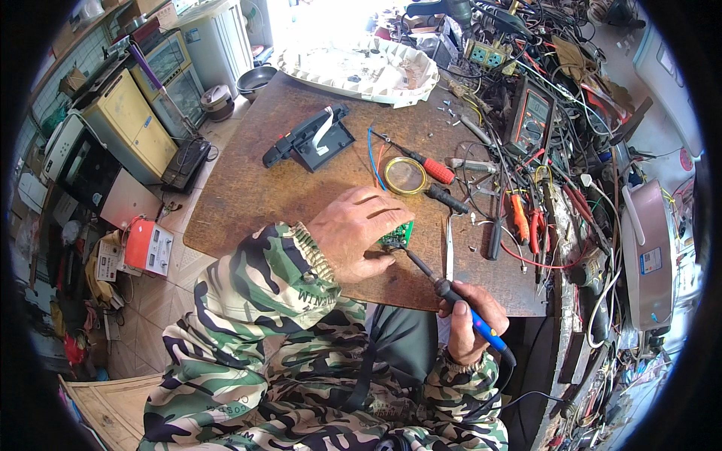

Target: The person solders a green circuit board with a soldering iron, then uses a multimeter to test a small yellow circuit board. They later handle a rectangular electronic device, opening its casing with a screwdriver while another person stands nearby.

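- Bench [241, 199]: brown, worn; the board is near its front edge, in the left hand.
- Shell [374, 95]: white, at the far end, with loose bits lying inside it.
- Black unit [332, 153]: beyond the left hand, apart from the board, a pale ribbon across it. Nothing shows the board fitted into either it or the shell.
- Left hand [353, 233]: fingers bent and part open, thumb and forefinger spanning the board, seemingly gripping it by its edges.
- Right hand [474, 319]: fingers closed round the iron, like a pen.
- Iron [445, 289]: blue-handled, angled up-left, tip at the board; touching or just above, I cannot tell.
- Board [399, 235]: green, partly hidden by fingers. Soldering looks in progress, judging by the iron. Which joints are done or left is too small to tell; the board remains out in the open.
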### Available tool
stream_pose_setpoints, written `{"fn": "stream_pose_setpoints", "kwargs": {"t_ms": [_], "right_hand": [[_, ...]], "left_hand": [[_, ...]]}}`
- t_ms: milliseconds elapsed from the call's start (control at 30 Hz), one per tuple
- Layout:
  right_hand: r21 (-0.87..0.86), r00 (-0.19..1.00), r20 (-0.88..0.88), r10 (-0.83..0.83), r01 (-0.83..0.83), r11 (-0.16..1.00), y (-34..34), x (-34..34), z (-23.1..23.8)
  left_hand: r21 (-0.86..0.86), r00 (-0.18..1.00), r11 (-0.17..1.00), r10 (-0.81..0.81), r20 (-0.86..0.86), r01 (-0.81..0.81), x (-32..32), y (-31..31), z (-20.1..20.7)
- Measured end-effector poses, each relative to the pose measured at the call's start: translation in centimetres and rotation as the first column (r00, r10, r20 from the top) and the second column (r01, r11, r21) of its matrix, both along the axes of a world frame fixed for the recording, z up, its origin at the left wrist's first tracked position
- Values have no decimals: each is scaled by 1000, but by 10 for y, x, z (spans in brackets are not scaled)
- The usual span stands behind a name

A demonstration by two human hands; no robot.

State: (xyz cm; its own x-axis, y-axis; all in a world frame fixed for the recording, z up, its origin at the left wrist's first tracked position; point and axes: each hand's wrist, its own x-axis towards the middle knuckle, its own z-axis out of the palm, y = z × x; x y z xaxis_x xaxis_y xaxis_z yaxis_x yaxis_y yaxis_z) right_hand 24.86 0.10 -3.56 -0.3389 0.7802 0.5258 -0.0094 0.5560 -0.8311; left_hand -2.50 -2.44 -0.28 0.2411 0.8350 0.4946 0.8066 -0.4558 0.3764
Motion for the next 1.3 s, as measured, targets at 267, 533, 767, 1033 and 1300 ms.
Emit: {"fn": "stream_pose_setpoints", "kwargs": {"t_ms": [267,533,767,1033,1300], "right_hand": [[-72,994,-104,27,-35,997,-1,-1,-2],[-181,987,-116,108,-128,975,24,-19,29],[447,943,309,120,-256,857,62,-60,47],[444,866,486,115,-358,822,61,-75,36],[24,951,266,156,-168,985,53,-76,32]], "left_hand": [[23,995,995,98,6,-98,-1,-10,5],[19,935,939,341,95,-344,-5,-37,7],[22,820,844,514,252,-535,32,-70,1],[53,846,847,523,101,-529,40,-67,-9],[-329,735,881,467,491,-340,44,-53,1]]}}
